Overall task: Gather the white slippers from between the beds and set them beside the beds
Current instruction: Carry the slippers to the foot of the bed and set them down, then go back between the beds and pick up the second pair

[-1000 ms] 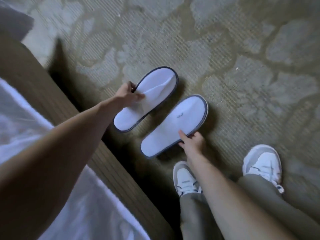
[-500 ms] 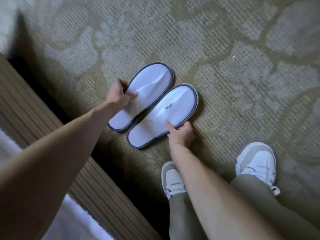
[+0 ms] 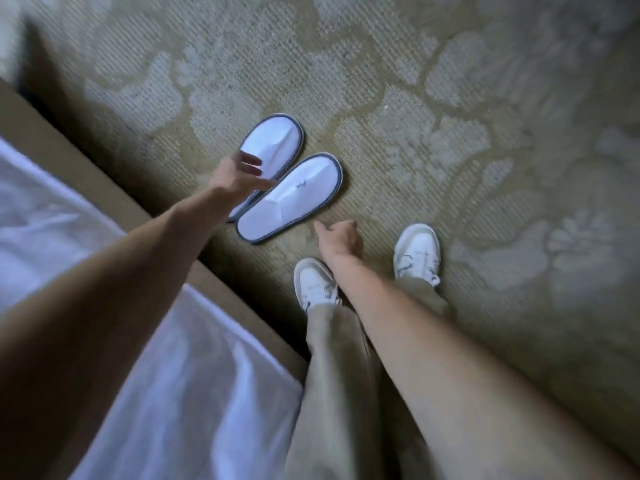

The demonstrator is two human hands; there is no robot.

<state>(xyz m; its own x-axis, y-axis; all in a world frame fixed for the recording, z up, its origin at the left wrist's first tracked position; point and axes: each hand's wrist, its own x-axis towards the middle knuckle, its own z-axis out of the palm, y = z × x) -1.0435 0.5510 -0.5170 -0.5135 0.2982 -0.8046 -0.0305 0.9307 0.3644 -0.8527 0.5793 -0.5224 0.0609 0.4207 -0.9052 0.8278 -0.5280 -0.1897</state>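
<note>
Two white slippers with dark grey edging lie side by side on the patterned carpet, toes pointing up and right. The far slipper [image 3: 273, 142] is partly covered by my left hand [image 3: 239, 176], which hovers above it with fingers spread and holds nothing. The near slipper [image 3: 294, 197] carries a small dark logo and lies fully in view. My right hand [image 3: 339, 237] is just right of its heel, off the slipper, fingers loosely curled and holding nothing.
The bed's wooden frame [image 3: 86, 174] runs diagonally along the left, with white bedding [image 3: 166, 393] on top. My two white sneakers [image 3: 317, 282] [image 3: 417, 251] stand on the carpet [image 3: 467, 116] just below the slippers.
Both hands have let go of the slippers and pulled back; the slippers now rest together on the carpet. The view has risen and shifted, showing more of the bed.
</note>
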